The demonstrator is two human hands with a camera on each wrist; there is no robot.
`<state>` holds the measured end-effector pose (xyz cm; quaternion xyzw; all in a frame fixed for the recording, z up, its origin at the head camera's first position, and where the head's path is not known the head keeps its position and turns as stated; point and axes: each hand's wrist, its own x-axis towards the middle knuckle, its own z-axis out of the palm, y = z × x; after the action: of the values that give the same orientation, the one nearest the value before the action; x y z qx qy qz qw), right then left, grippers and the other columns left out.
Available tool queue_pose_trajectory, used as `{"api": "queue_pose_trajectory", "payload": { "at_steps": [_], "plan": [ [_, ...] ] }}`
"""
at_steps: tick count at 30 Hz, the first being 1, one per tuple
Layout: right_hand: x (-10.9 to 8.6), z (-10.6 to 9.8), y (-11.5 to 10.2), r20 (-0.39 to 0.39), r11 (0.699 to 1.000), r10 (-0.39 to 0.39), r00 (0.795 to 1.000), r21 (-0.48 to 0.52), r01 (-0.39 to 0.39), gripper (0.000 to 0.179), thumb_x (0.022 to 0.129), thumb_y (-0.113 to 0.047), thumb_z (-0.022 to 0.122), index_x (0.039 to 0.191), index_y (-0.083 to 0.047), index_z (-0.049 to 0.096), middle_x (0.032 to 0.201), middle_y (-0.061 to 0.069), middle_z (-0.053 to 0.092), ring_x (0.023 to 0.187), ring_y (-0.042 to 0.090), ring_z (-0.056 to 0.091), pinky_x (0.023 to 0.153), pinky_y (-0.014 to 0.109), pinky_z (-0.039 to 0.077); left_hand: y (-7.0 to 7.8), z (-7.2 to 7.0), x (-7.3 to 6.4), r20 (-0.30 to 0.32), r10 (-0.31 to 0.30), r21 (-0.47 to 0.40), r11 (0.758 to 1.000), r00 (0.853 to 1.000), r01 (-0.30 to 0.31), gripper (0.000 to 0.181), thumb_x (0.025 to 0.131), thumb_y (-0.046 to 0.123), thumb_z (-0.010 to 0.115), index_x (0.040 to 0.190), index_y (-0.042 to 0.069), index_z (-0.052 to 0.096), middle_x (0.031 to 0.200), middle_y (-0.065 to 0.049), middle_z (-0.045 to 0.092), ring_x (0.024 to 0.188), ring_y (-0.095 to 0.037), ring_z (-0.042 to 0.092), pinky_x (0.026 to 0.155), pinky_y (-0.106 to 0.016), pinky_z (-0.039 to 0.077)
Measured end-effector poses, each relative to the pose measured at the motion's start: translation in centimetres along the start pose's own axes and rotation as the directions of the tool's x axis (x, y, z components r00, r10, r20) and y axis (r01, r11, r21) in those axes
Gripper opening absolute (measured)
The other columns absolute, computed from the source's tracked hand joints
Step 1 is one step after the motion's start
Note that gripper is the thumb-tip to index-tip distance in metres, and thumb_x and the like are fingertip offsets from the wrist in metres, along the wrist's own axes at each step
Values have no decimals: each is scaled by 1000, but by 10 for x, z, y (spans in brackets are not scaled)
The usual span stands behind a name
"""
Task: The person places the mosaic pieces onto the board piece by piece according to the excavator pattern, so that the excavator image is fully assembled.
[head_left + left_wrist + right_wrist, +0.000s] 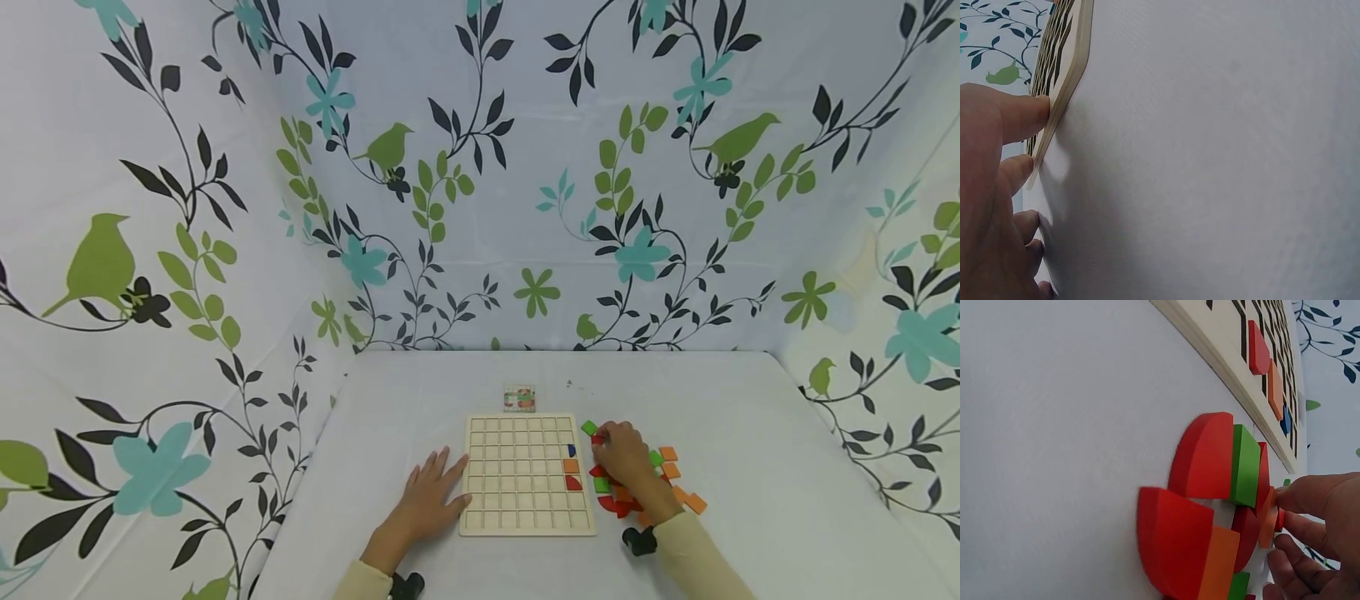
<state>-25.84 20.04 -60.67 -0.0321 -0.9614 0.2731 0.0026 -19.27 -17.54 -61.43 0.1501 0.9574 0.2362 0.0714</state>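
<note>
A pale wooden grid board [517, 467] lies flat on the table. Down its right-hand column sit a blue piece [572, 451], an orange square [571, 466] and a red quarter-round [573, 482]. My left hand [429, 497] rests at the board's left side, fingers spread, with thumb and index fingertip on its edge. To the right of the board my right hand [624, 454] reaches down into a pile of coloured pieces. Its fingertips are right at a small red piece [1281, 519], beside an orange piece [1268, 519]; I cannot tell whether they pinch it.
Loose pieces lie around the right hand: red quarter-rounds [1205, 456], green squares [1245, 465] and orange squares [696, 503]. Behind the board lies a small printed card [519, 398]. Patterned cloth [536, 208] stands around the white table [690, 383].
</note>
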Motion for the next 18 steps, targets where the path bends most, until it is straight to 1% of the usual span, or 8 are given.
{"api": "queue_pose_trajectory", "payload": {
  "at_steps": [2, 6, 11, 14, 18],
  "plan": [
    [-1, 0, -3, 4, 1000, -7, 1000, -2, 7, 36, 94, -17, 77, 123, 4, 69, 114, 21, 64, 96, 31, 58, 92, 55, 58, 0, 0, 0, -4, 0, 0, 1000, 1000, 0, 67, 104, 46, 61, 162, 17, 44, 171, -24, 28, 159, -49, 22, 124, -73, 17],
    [-3, -2, -7, 1, 999, -35, 999, -15, 35, 36, 94, -16, 78, 122, 4, 69, 117, 22, 64, 98, 32, 59, 95, 58, 56, 1, 1, -1, -4, -3, 4, 1000, 1000, 3, 67, 104, 46, 61, 162, 16, 45, 171, -24, 28, 158, -49, 23, 124, -72, 18],
    [-2, -1, -8, -1, 997, -71, 997, -36, 71, 35, 93, -17, 79, 121, 2, 69, 117, 21, 65, 102, 33, 59, 96, 62, 53, 4, -2, -3, -4, -2, -10, 1000, 1000, 2, 66, 104, 44, 61, 161, 15, 45, 171, -25, 28, 158, -50, 22, 123, -73, 17],
    [0, 1, -8, 2, 996, -78, 997, -46, 78, 35, 93, -18, 79, 120, 1, 70, 118, 20, 65, 104, 34, 60, 96, 62, 52, 6, -4, -3, -2, 3, -17, 1000, 1000, -3, 66, 104, 43, 61, 161, 14, 45, 170, -26, 28, 158, -50, 22, 123, -74, 16],
    [-1, 4, -5, 7, 993, -92, 996, -67, 92, 34, 92, -20, 80, 119, 0, 71, 116, 19, 66, 101, 33, 59, 93, 61, 52, 5, -4, -3, 1, -4, -15, 1000, 1000, 4, 66, 104, 43, 61, 161, 15, 45, 171, -25, 28, 159, -50, 22, 124, -73, 16]
  ]
}}
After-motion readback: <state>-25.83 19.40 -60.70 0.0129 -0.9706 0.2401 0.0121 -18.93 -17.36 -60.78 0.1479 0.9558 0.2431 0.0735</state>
